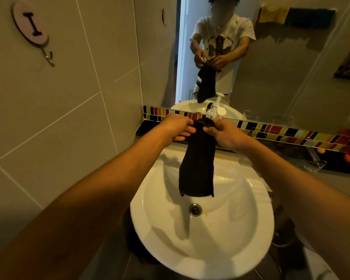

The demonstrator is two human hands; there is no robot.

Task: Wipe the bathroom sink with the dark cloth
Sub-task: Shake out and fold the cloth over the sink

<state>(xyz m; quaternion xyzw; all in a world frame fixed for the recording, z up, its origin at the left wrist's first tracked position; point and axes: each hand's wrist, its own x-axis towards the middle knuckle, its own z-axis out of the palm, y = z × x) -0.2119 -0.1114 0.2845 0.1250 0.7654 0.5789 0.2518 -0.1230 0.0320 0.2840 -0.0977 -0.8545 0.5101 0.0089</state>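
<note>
Currently both hands sit at centre frame, above the back of the sink [251, 229]. Left hand [178, 126] and right hand [224, 134] each pinch the top edge of the cloth [197, 168], fingers closed on the fabric, one at either side. Cloth hangs straight down, long and narrow, lower edge free above the bowl and just short of the drain [195, 209]; no contact with the porcelain yet. Small yellowish specks lie near the drain. Judgement: wiping not begun; cloth is being held out or opened. Risks: a two-point pinch gives a dangling strip, so a swipe from this hold would drag only the tip and miss the bowl walls; it needs bunching in one palm. Pump bottle [219, 112] stands just behind the hands at upper centre; a backward sweep could knock it over. Tap hidden behind cloth, position unclear.
</note>
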